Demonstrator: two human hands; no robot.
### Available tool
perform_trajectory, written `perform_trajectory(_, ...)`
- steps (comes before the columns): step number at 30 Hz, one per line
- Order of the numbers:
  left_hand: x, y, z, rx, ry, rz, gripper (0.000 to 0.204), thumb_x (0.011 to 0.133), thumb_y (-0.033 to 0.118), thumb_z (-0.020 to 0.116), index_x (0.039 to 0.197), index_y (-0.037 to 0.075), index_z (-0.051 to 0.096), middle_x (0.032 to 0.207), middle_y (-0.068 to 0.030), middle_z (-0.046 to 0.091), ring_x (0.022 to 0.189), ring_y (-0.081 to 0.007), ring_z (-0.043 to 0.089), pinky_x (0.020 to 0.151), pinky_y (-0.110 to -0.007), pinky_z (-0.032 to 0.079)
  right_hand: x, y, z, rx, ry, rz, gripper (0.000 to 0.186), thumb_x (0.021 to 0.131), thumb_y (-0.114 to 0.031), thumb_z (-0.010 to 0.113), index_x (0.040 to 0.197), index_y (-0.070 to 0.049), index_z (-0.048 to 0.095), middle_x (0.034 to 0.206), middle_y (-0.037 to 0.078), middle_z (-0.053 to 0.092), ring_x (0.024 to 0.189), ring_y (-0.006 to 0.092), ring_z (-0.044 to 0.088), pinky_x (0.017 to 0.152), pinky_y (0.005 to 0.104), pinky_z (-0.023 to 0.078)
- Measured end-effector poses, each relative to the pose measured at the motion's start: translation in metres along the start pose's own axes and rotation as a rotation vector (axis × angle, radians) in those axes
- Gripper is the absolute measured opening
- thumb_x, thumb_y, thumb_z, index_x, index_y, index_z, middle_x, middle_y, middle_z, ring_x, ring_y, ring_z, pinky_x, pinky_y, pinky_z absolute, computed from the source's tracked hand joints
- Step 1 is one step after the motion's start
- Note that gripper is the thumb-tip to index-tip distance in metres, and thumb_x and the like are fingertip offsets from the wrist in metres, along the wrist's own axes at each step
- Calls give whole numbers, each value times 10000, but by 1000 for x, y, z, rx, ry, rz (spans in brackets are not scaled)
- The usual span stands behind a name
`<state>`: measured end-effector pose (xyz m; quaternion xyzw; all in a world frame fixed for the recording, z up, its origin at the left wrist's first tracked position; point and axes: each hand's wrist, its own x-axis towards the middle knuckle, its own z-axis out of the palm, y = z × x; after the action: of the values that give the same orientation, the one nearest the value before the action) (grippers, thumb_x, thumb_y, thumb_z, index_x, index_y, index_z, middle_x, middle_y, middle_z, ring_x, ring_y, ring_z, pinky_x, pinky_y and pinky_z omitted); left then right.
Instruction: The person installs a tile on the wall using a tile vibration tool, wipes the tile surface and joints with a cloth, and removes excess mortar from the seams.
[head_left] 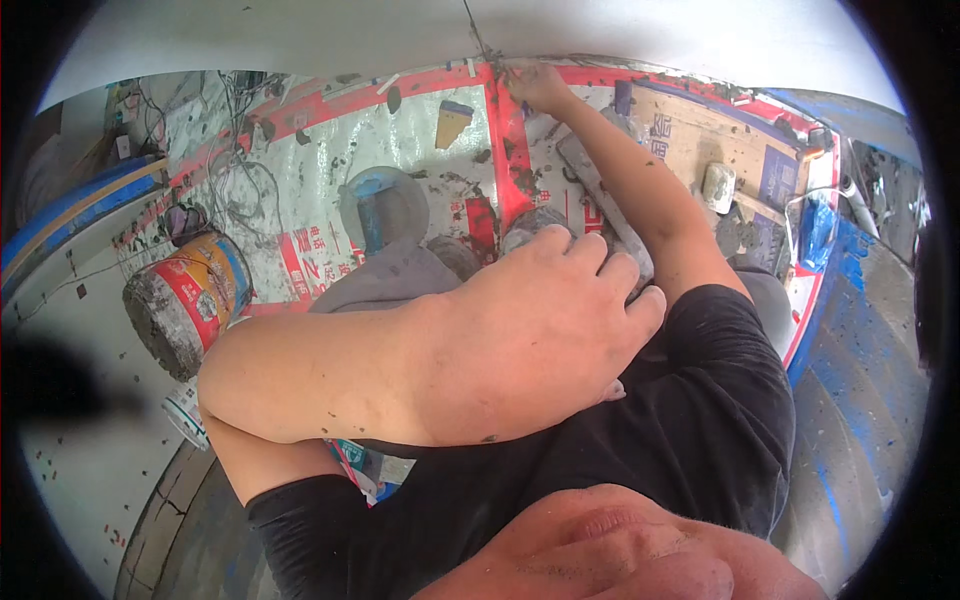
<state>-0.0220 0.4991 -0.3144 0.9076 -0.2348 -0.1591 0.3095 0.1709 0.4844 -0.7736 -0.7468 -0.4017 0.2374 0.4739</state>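
My right arm reaches forward, its hand [537, 88] low against a large white panel [300, 35] near a dark vertical seam. Its fingers are bent together at dark, mortar-like crumbs [493, 62] along the panel's foot; whatever they grip is too small to make out. My left forearm lies bent across my chest. The left hand [540, 340] shows its back, with the fingers curled under and the thumb tip below them; its palm side is hidden. Beneath the hands lies a red-and-white printed sheet [330, 150] spotted with dark lumps.
A mortar-crusted bucket [215, 285] lies tipped at the left, with tangled wires [235, 170] beyond it. A tan cardboard piece [690, 140], a whitish cylinder [718, 187] and a blue plastic bag [820, 237] are on the right. A translucent round object [410, 205] sits near my grey-clothed knee [390, 275].
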Motion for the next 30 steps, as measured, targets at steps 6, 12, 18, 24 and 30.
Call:
perform_trajectory(6, 1, 0, -4, -14, 5, 45, 443, 885, 343, 723, 1103, -32, 633, 966, -151, 661, 929, -279, 649, 780, -382, 498, -33, -64, -79, -36, -390, 348, 672, 752, -78, 651, 1415, -35, 546, 736, 93, 672, 661, 176, 644, 619, 333, 518)
perform_trajectory(12, 18, 6, 0, 2, 37, 126, 403, 904, 319, 704, 1092, -30, 632, 991, -162, 664, 945, -286, 652, 800, -396, 499, -98, -132, -82, -217, -858, 511, 1015, 664, -55, 688, 1602, -69, 300, 1137, 277, 703, 997, 310, 723, 856, 395, 558)
perform_trajectory(18, 31, 12, -1, -36, -151, 45, 551, 870, 307, 750, 1274, -14, 556, 1088, -159, 624, 1059, -313, 611, 918, -412, 490, -116, -153, -52, -106, -925, 863, 776, 912, -331, 577, 1608, -176, 273, 1497, 199, 468, 1345, 276, 515, 1096, 423, 390)
perform_trajectory(24, 47, 13, 12, -33, -123, 77, 563, 869, 282, 750, 1313, 5, 542, 1130, -156, 614, 1089, -343, 597, 958, -434, 483, -163, -100, -64, -596, -670, 585, 796, 757, -127, 735, 1504, -94, 459, 1119, 239, 705, 1077, 395, 690, 888, 494, 535)
perform_trajectory(30, 58, 12, 17, -96, -147, 65, 587, 847, 247, 770, 1334, 21, 534, 1151, -152, 609, 1101, -350, 594, 964, -434, 483, -147, -157, -201, -701, -839, 181, 541, 868, -205, 680, 1393, -119, 578, 1120, 184, 721, 1045, 376, 694, 886, 477, 544)
